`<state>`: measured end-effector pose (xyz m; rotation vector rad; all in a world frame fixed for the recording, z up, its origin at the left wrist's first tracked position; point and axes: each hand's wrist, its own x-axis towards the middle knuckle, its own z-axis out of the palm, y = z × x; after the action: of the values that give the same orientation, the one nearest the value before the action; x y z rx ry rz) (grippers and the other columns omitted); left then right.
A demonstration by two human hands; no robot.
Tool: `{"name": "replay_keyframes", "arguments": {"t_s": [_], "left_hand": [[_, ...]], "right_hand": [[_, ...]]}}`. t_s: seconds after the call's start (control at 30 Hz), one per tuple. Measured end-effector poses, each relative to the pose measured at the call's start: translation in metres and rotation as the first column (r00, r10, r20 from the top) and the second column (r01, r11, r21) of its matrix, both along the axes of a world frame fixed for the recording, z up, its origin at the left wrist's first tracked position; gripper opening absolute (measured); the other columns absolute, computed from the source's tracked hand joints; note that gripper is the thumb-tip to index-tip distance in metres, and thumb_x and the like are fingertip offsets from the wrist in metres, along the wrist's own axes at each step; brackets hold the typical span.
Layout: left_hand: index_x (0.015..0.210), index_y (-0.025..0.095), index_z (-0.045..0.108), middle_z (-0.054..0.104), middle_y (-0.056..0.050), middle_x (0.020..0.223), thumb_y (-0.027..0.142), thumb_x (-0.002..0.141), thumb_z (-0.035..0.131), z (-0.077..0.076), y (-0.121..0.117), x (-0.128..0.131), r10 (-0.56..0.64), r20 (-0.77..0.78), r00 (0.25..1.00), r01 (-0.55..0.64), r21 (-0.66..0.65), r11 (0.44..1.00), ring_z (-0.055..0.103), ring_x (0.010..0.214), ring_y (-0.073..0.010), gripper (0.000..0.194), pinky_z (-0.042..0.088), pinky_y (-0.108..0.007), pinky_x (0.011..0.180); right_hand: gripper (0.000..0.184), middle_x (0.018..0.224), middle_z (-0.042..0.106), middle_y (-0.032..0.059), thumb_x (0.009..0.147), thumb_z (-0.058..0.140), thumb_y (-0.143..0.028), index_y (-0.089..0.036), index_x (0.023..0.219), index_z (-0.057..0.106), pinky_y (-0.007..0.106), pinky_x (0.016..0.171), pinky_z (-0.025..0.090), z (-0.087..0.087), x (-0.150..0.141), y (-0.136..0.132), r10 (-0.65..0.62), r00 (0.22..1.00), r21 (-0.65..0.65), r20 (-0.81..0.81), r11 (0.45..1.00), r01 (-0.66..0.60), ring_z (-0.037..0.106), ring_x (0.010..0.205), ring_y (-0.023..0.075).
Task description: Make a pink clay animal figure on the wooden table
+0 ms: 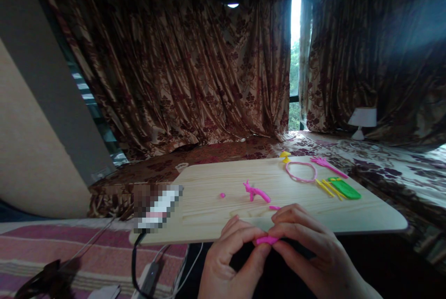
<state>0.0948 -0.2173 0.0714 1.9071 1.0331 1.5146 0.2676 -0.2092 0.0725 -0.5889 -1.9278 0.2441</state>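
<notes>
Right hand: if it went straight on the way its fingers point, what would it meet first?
Beyond the pink piece that both hands pinch, the right hand would probably meet the left hand, whose fingers hold the other end; the exact gap is hard to judge.

Left hand (234, 258) bare; right hand (313, 243), wrist (358, 285) bare.

1 white lamp (363, 117) stands near the floral curtains (195, 66), and a striped cloth (101, 245) lies lower left.
</notes>
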Motion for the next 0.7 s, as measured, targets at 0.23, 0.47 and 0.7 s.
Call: {"name": "replay_keyframes", "arguments": {"t_s": [0.23, 0.47, 0.7], "left_hand": [[0.085, 0.025, 0.071, 0.070, -0.001, 0.080, 0.019, 0.072, 0.067, -0.0001, -0.0005, 0.0010, 0.030, 0.011, 0.999, -0.030, 0.022, 0.999, 0.063, 0.081, -0.0184, 0.014, 0.043, -0.037, 0.096], [0.081, 0.023, 0.069, 0.069, -0.001, 0.078, 0.020, 0.077, 0.065, 0.0012, 0.0000, -0.0022, -0.022, -0.039, 0.999, 0.022, 0.001, 1.000, 0.062, 0.085, -0.0183, 0.007, 0.044, -0.031, 0.090], [0.078, 0.022, 0.068, 0.067, 0.001, 0.075, 0.019, 0.078, 0.063, -0.0004, -0.0013, 0.0006, -0.051, -0.019, 0.999, 0.050, -0.023, 0.998, 0.061, 0.080, -0.0164, 0.005, 0.044, -0.026, 0.081]], "right_hand": [[0.018, 0.084, 0.064, 0.0037, 0.083, 0.057, -0.007, -0.021, 0.093, 0.065, 0.030, 0.075, 0.053, 0.0015, -0.0010, -0.0011, -0.040, 0.999, 0.024, -0.010, 0.999, 0.040, 0.059, 0.085, 0.0177], [0.027, 0.091, 0.064, 0.0050, 0.082, 0.058, -0.008, -0.022, 0.104, 0.063, 0.032, 0.078, 0.053, 0.0002, 0.0010, -0.0019, -0.007, 1.000, -0.003, 0.010, 1.000, 0.007, 0.059, 0.090, 0.0191], [0.020, 0.085, 0.062, 0.0044, 0.083, 0.057, -0.005, -0.020, 0.095, 0.065, 0.031, 0.074, 0.051, 0.0016, -0.0016, -0.0005, 0.006, 1.000, -0.013, 0.022, 1.000, -0.006, 0.057, 0.085, 0.0174]]}}
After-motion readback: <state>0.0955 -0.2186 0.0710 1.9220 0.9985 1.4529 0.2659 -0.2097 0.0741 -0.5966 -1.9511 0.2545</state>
